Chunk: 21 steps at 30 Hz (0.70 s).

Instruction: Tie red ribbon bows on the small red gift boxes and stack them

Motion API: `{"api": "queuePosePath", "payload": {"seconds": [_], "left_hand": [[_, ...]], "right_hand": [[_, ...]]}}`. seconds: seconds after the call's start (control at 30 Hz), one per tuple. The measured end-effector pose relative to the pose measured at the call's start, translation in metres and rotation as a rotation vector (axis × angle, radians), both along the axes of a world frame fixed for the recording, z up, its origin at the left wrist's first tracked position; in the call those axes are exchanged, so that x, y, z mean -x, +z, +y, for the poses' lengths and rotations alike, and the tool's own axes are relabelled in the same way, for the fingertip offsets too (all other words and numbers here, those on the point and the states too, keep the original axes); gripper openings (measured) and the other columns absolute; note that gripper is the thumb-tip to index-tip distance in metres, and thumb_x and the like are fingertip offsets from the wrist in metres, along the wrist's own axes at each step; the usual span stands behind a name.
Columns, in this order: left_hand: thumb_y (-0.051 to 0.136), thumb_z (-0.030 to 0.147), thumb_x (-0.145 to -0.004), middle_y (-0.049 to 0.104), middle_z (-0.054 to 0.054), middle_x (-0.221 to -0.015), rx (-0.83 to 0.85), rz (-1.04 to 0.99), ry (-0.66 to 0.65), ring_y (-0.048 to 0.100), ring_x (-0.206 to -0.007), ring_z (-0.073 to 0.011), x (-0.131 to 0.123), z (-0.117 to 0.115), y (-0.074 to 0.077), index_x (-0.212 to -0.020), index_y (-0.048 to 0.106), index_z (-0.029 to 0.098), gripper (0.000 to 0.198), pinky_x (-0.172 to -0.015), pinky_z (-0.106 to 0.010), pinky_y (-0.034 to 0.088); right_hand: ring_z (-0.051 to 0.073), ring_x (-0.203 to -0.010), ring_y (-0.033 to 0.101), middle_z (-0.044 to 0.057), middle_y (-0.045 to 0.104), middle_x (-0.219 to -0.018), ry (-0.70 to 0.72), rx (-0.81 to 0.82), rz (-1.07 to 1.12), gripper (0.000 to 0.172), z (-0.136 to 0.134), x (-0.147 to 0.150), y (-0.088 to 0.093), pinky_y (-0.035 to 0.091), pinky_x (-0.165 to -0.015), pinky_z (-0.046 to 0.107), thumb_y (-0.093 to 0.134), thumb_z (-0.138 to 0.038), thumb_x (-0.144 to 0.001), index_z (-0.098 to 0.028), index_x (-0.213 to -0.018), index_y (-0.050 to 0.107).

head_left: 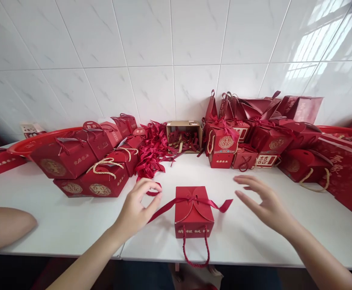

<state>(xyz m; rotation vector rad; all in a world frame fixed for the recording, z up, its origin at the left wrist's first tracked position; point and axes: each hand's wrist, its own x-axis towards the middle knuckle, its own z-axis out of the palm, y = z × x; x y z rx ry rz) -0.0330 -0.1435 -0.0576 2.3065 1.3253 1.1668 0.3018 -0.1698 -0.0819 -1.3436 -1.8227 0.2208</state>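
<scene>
Near edge, centre: small red box (194, 213), its cord handle (184, 251) hanging over the worktop (73, 217) edge. My left hand (135, 207) pinches the left tail of its ribbon (164, 207). My right hand (266, 203) hovers open just right of it. Far edge: loose ribbons (152, 153), cardboard carton (184, 125), stacked red boxes (64, 161).

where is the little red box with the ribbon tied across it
In the head view the little red box stands centrally near the front edge of the white table, between the left hand, which pinches its ribbon, and the open right hand.
</scene>
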Motion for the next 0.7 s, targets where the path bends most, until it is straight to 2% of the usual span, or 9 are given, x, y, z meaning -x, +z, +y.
{"api": "queuePosePath", "payload": {"seconds": [0.1, 0.23, 0.3, 0.4, 0.5, 0.6, 0.67, 0.7], "left_hand": [[0.055, 0.025, -0.083, 0.059, -0.004, -0.097, 0.210, -0.104, -0.102, 0.057, -0.097, -0.0200, -0.026, -0.001, 0.003, -0.090, 0.057, 0.023, 0.008, -0.090, -0.035, 0.045], [0.057, 0.021, -0.081, 0.057, -0.004, -0.105, 0.339, -0.142, -0.170, 0.055, -0.105, -0.0204, -0.045, -0.002, 0.000, -0.096, 0.054, 0.023, 0.016, -0.093, -0.036, 0.044], [0.057, 0.020, -0.080, 0.057, -0.005, -0.104, 0.358, -0.148, -0.171, 0.055, -0.105, -0.0209, -0.048, -0.002, -0.001, -0.096, 0.053, 0.023, 0.017, -0.093, -0.036, 0.044], [0.057, 0.021, -0.080, 0.055, -0.005, -0.104, 0.380, -0.170, -0.168, 0.055, -0.104, -0.0212, -0.049, -0.003, -0.004, -0.096, 0.052, 0.022, 0.017, -0.094, -0.037, 0.044], [0.057, 0.022, -0.080, 0.053, -0.005, -0.105, 0.394, -0.201, -0.158, 0.054, -0.105, -0.0214, -0.050, -0.003, -0.007, -0.097, 0.050, 0.022, 0.019, -0.095, -0.039, 0.043], [0.060, 0.027, -0.079, 0.051, -0.006, -0.111, 0.419, -0.224, -0.085, 0.051, -0.108, -0.0224, -0.052, -0.002, -0.011, -0.101, 0.046, 0.023, 0.027, -0.095, -0.039, 0.042], [0.063, 0.036, -0.077, 0.050, -0.008, -0.111, 0.518, -0.232, 0.004, 0.052, -0.105, -0.0234, -0.053, -0.001, -0.014, -0.104, 0.043, 0.022, 0.036, -0.093, -0.040, 0.042], [0.063, 0.041, -0.077, 0.051, -0.008, -0.109, 0.589, -0.235, 0.034, 0.053, -0.102, -0.0237, -0.053, -0.001, -0.015, -0.103, 0.042, 0.021, 0.039, -0.091, -0.041, 0.042]], "right_hand": [[0.026, -0.117, 0.055, 0.011, 0.056, -0.127, 0.238, 0.071, -0.012, 0.040, -0.002, 0.033, 0.012, 0.049, -0.097, 0.041, 0.057, -0.041, -0.086, -0.024, -0.122, 0.056], [0.030, -0.133, 0.039, 0.013, 0.043, -0.143, 0.382, 0.154, -0.100, 0.066, -0.002, 0.065, 0.016, 0.039, -0.107, 0.047, 0.062, -0.048, -0.080, -0.021, -0.138, 0.044], [0.032, -0.130, 0.042, 0.014, 0.045, -0.141, 0.404, 0.163, -0.151, 0.065, 0.001, 0.072, 0.017, 0.041, -0.105, 0.047, 0.062, -0.047, -0.080, -0.020, -0.137, 0.045], [0.028, -0.114, 0.056, 0.014, 0.052, -0.131, 0.418, 0.142, -0.143, 0.055, 0.005, 0.074, 0.019, 0.049, -0.095, 0.042, 0.061, -0.039, -0.082, -0.021, -0.133, 0.050], [0.026, -0.109, 0.058, 0.013, 0.052, -0.129, 0.435, 0.115, -0.098, 0.052, 0.006, 0.073, 0.015, 0.051, -0.092, 0.039, 0.059, -0.036, -0.083, -0.022, -0.132, 0.050], [0.027, -0.127, 0.045, 0.013, 0.042, -0.140, 0.436, 0.150, -0.026, 0.057, 0.003, 0.073, 0.004, 0.042, -0.105, 0.043, 0.053, -0.040, -0.088, -0.023, -0.141, 0.038], [0.026, -0.138, 0.031, 0.012, 0.033, -0.148, 0.372, 0.243, 0.073, 0.059, -0.001, 0.073, -0.005, 0.033, -0.111, 0.045, 0.041, -0.044, -0.094, -0.023, -0.147, 0.025], [0.025, -0.139, 0.029, 0.012, 0.029, -0.150, 0.315, 0.296, 0.134, 0.059, -0.003, 0.074, -0.010, 0.033, -0.111, 0.045, 0.036, -0.045, -0.095, -0.023, -0.148, 0.021]]}}
